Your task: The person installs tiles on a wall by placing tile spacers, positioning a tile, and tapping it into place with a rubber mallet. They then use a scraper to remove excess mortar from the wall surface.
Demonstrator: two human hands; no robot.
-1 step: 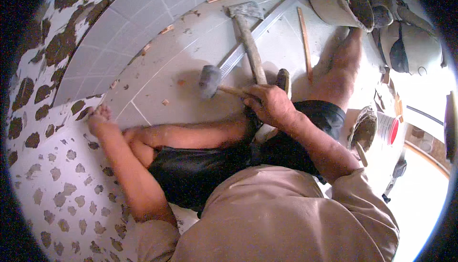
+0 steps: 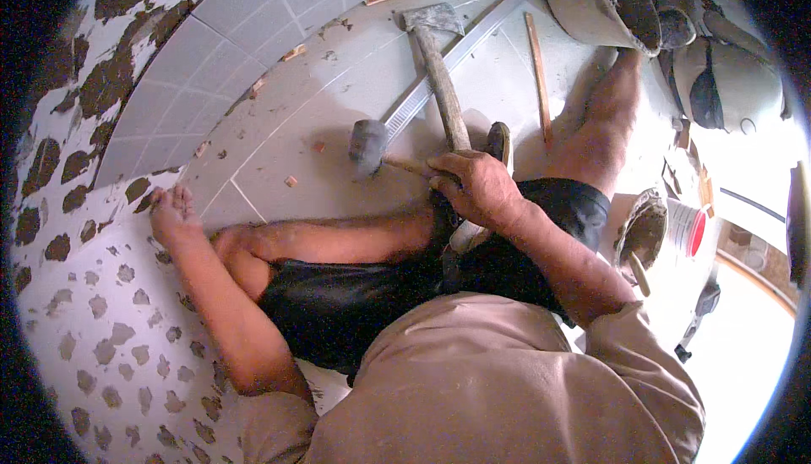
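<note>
My right hand (image 2: 479, 187) is wrapped round the wooden handle of a rubber mallet (image 2: 369, 144), whose dark head hangs over the floor in front of my bent leg. On the left, my left hand (image 2: 175, 210) is at the wall by the lower corner of the wall tiles (image 2: 190, 84). Its fingers are curled together; whatever they hold, if anything, is too small to make out. Beyond the mallet, a hatchet-like tool (image 2: 441, 75) with a wooden handle lies across a long metal straightedge (image 2: 481, 37).
Several small wood chips (image 2: 294, 52) lie along the foot of the tiles. A thin wooden strip (image 2: 538, 75) rests on the floor. Pale buckets (image 2: 583, 3) stand at the far right; a mortar-smeared bucket (image 2: 646, 223) is near my right thigh. Dabs of mortar (image 2: 110, 350) spot the left wall.
The mallet head and my right hand have shifted slightly to the left. My left hand has moved a little left along the wall.
</note>
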